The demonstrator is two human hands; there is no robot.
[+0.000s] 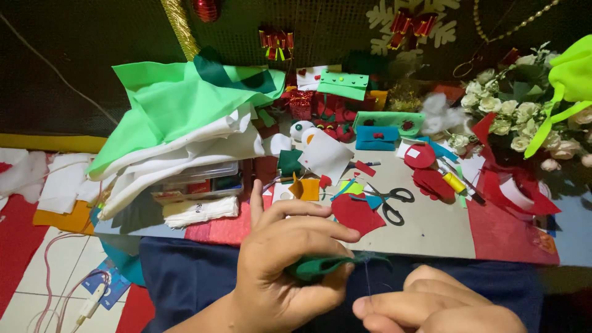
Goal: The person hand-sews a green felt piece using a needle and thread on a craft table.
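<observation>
— While the left hand [280, 262] pinches the folded dark green felt piece [317, 266] near the lap, what does the other do?
— The right hand [431, 305], fingers closed, draws a thin thread [367, 280] taut beside it. Black-handled scissors [388, 200] lie farther off on the grey board [431, 228], within reach.

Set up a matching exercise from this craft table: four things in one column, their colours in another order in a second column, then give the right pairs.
Things:
1. Felt piece pinched in the left hand
2. Scissors handles
3. Thread spool beside the red cut-outs
4. Small pouch behind the white card

Colours:
A. Yellow
B. Blue
C. Dark green
D. Black

Pairs: 1-C, 2-D, 3-A, 4-B

The right hand sits close by the felt piece, fingers closed as if pinching a thin thread.
</observation>
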